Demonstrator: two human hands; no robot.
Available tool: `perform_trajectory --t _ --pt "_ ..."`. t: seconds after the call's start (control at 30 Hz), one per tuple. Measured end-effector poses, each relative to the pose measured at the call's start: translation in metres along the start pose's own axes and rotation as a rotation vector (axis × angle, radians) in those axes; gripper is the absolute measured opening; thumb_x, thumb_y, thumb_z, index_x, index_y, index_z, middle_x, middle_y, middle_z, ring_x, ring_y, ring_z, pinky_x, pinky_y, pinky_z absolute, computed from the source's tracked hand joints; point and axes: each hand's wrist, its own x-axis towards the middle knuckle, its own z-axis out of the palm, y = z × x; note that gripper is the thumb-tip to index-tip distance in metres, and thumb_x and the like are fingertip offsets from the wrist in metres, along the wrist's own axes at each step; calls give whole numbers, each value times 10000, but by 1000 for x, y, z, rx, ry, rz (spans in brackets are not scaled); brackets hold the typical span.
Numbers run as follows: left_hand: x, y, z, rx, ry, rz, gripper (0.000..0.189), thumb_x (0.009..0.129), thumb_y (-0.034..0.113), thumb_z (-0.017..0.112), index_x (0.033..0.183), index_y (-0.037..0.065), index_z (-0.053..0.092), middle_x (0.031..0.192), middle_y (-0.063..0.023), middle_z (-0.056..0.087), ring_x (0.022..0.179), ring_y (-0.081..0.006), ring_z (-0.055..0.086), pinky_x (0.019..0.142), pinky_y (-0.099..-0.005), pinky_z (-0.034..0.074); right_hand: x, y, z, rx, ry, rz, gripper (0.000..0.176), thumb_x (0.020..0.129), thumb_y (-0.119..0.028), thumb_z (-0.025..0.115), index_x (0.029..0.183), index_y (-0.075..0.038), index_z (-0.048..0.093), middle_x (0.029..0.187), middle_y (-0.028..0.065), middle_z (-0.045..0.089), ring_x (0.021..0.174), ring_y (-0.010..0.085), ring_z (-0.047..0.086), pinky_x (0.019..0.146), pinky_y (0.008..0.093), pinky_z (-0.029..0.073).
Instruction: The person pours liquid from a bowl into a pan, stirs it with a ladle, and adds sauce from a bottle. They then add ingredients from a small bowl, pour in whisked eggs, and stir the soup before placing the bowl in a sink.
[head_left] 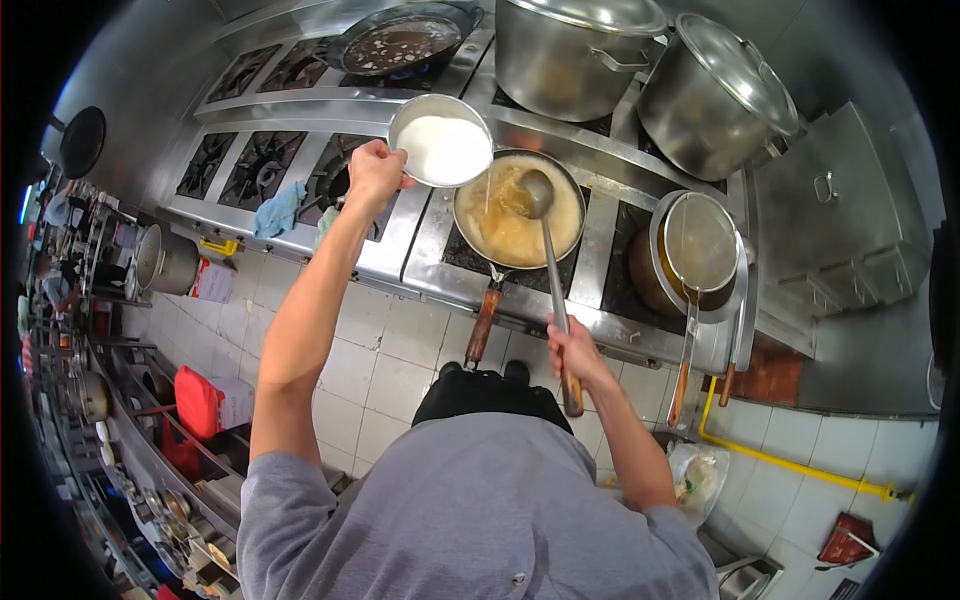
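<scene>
My left hand (pixel 377 174) is closed at the side of a small metal pot (pixel 398 127) of white liquid (pixel 440 148); whether it grips a handle or the rim is hidden. The pot tilts above the frying pan (pixel 460 226), and a thin stream falls from its lower edge. Frothy yellowish-brown liquid (pixel 508 236) fills the pan, whose wooden handle (pixel 484 325) points toward my body. In my right hand (pixel 578 355) is the wood-ended handle of a ladle (pixel 538 192). The ladle's bowl rests in the pan's liquid, right of the stream.
Behind the pan stand two large lidded stockpots (pixel 550 75) (pixel 705 105). At back left, a wok (pixel 403 42) holds dark liquid. A strainer (pixel 700 240) lies over a pot on the right burner. Blue cloth (pixel 279 210) hangs at the stove's front edge. A yellow pipe (pixel 790 462) runs low at right.
</scene>
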Motion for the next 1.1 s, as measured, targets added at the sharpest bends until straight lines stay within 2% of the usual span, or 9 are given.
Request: perform_trajectory --t 0.17,0.3,0.4,0.57,0.7,0.8,0.9,1.0,1.1 --pt "0 -1 0 -12 8 19 293 786 77 626 586 36 416 632 -72 559 505 -174 636 452 -288 522 -17 -23 -37 686 -321 262 344 958 -197 488 1257 -27 473 691 -53 413 464 25 313 379 211 314" --pt "-3 3 2 -13 -12 -1 222 802 27 590 639 23 438 635 -70 553 491 -148 607 453 -268 542 3 -11 -18 257 -131 26 356 955 -205 502 1267 -38 464 695 -35 426 468 31 361 379 215 325" --pt "0 1 4 0 -16 11 221 802 21 590 641 21 440 635 -71 553 491 -145 603 454 -267 542 -18 -9 2 181 -28 97 366 957 -211 509 1273 -37 454 692 -22 429 467 38 381 377 220 331" --pt "-4 5 5 -5 -10 18 256 791 55 615 611 22 436 638 -71 554 498 -154 613 456 -280 539 5 -20 -57 867 -515 278 365 983 -263 454 1274 -42 453 691 -22 435 465 40 369 382 235 337" --pt "0 1 7 -11 -26 8 203 802 23 590 649 11 459 638 -52 531 486 -136 582 462 -270 546 5 -9 -20 238 -94 7 347 961 -223 492 1260 -50 460 676 -21 432 464 60 380 393 244 345" --pt "-5 6 7 -44 -23 7 198 802 20 590 652 10 461 642 -53 530 488 -127 576 457 -268 544 -30 -26 -14 420 -131 168 377 965 -231 488 1288 -46 434 702 -24 440 467 53 376 391 234 339" --pt "-9 10 7 -4 -13 18 194 802 22 592 656 8 465 641 -55 527 489 -123 569 459 -270 548 -16 -32 -57 906 -516 309 378 972 -235 472 1294 -39 449 710 -28 436 467 35 348 386 205 318" --pt "-9 11 8 -25 -18 4 191 801 26 597 661 6 469 640 -54 528 494 -126 575 463 -272 551 10 -20 -55 714 -442 192 394 975 -236 464 1313 -34 439 703 -27 426 470 26 339 383 189 302" --pt "-8 9 7 -10 -9 15 194 802 28 600 661 6 469 635 -56 533 496 -127 580 461 -275 551 -9 -13 -7 262 -105 64 384 978 -239 459 1298 -28 441 700 -25 419 472 27 347 384 194 308"
